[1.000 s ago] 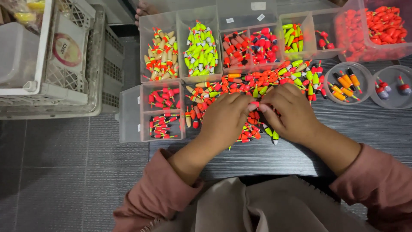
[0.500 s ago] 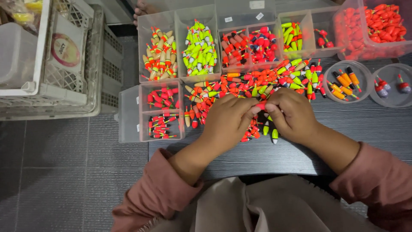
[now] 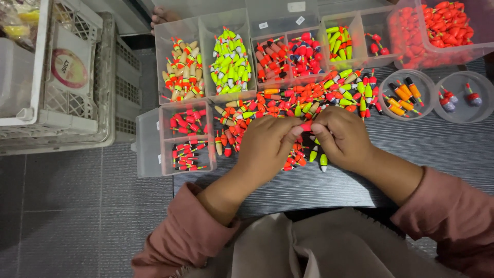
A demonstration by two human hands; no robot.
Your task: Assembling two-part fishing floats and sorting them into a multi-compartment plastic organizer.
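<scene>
At the centre of the frame, the left hand and right hand meet, pinching together one small red float; it lies left-to-right between their fingertips, equally near both.

- A dark, fine-ribbed table carries everything.
- Loose pile of fishing floats lies directly on it.
- Clear compartment boxes along its far and left edges.
- Two round clear cups at right.
</scene>
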